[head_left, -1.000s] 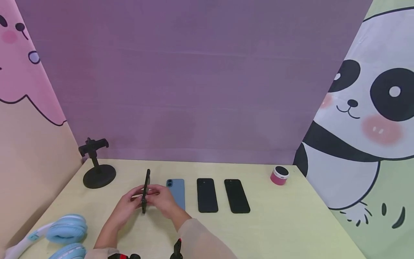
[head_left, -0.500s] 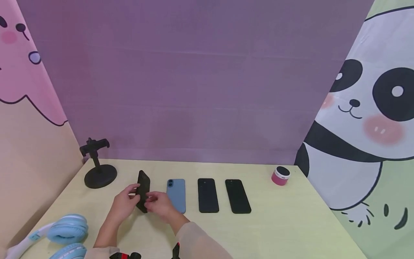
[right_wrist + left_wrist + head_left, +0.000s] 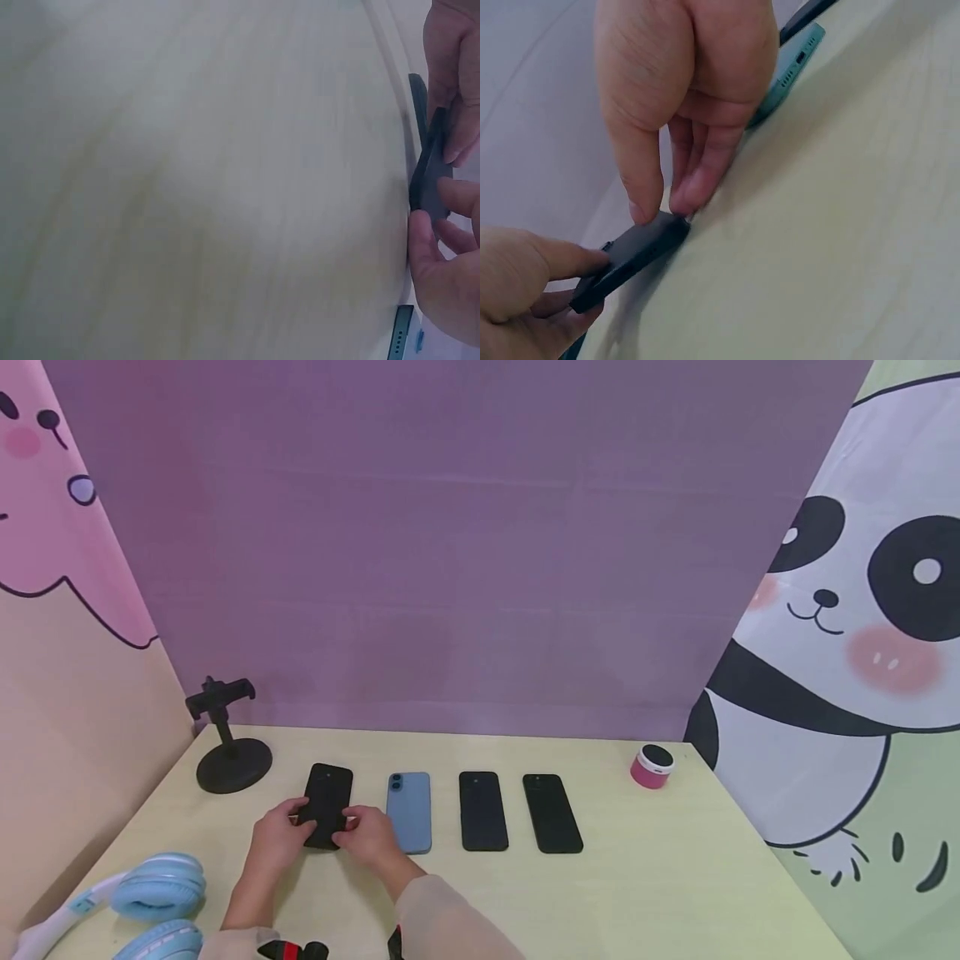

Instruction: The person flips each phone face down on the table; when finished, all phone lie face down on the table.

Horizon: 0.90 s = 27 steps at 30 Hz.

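Observation:
A black phone (image 3: 327, 802) is held between both hands low over the table, its left side slightly raised in the left wrist view. My left hand (image 3: 277, 839) pinches its left edge, thumb above and fingers under it. At the opposite edge, my right hand (image 3: 372, 839) grips the phone with thumb and fingertips. The left wrist view shows the black phone (image 3: 634, 255) tilted, with a shadow underneath. Just right of my right hand lies a blue phone (image 3: 409, 810), camera side up. Further right lie a dark phone (image 3: 483, 810) and another black phone (image 3: 552, 814).
A black phone stand (image 3: 234, 764) with a round base stands at the back left. Light blue headphones (image 3: 157, 887) lie at the front left. A small pink and white round container (image 3: 652, 767) sits at the back right of the pale table (image 3: 637, 893).
The held phone has turned from edge-on and upright to nearly flat, its broad face showing, and has come down toward the table. Both hands turned with it, shifting slightly left.

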Tool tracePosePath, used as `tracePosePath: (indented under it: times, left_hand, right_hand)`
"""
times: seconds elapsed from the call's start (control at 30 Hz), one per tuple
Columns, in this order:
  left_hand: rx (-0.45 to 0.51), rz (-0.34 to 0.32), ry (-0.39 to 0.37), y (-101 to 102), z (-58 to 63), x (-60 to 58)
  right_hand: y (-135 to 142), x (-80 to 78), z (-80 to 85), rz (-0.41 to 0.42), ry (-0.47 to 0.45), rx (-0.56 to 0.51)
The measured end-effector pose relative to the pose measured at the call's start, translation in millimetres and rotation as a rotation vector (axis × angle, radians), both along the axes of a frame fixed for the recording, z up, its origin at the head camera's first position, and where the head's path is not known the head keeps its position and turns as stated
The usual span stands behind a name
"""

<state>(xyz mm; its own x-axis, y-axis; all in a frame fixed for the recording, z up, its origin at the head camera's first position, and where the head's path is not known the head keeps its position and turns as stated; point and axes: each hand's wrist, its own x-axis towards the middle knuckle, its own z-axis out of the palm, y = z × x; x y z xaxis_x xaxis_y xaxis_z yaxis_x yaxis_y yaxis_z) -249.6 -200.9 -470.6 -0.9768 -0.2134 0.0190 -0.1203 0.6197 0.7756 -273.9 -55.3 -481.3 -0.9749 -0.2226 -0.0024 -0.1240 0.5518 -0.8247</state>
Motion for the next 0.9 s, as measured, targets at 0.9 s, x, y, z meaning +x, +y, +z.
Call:
tracePosePath:
  times: [0.9]
  left_hand:
    - [-0.124,-0.059,-0.036,12.4,-2.7,-6.5]
  right_hand:
    - [34.3,-1.4,24.7,0.091,-0.015,0.029]
